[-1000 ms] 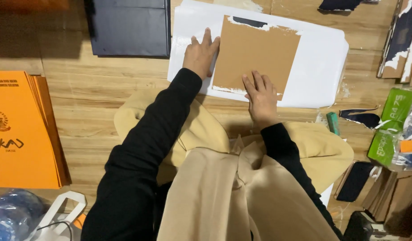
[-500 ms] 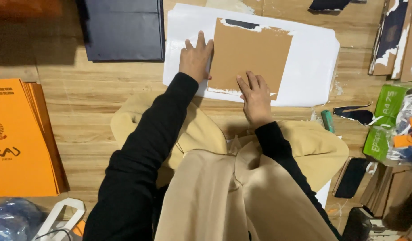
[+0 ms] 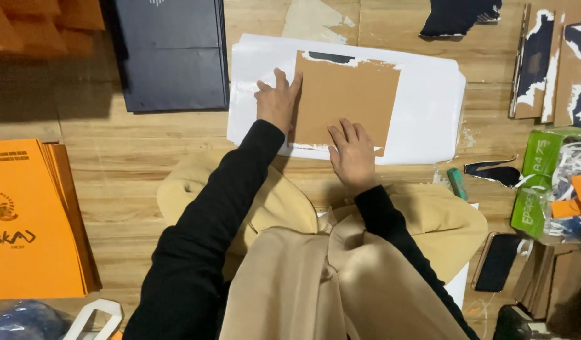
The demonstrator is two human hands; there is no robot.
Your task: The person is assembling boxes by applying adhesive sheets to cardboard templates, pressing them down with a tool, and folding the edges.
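— Two hands lay flat on the brown card (image 3: 347,101), didn't they?

— Yes. The left hand (image 3: 276,102) was spread open along the card's nine o'clock edge, gripping nothing, and the right hand (image 3: 351,153) pressed palm-down near its six o'clock edge, fingers open too.

— And where was the card?

— It sat on the white sheet (image 3: 426,110), on the wooden floor (image 3: 133,170), at twelve o'clock from the person's knees.

— How would pressing it go well?

— I judged that even pressure, smoothing from the middle out to the edges, would matter most, with one palm steadying the card so it couldn't slide. The torn corner at eleven o'clock looked likeliest to lift.
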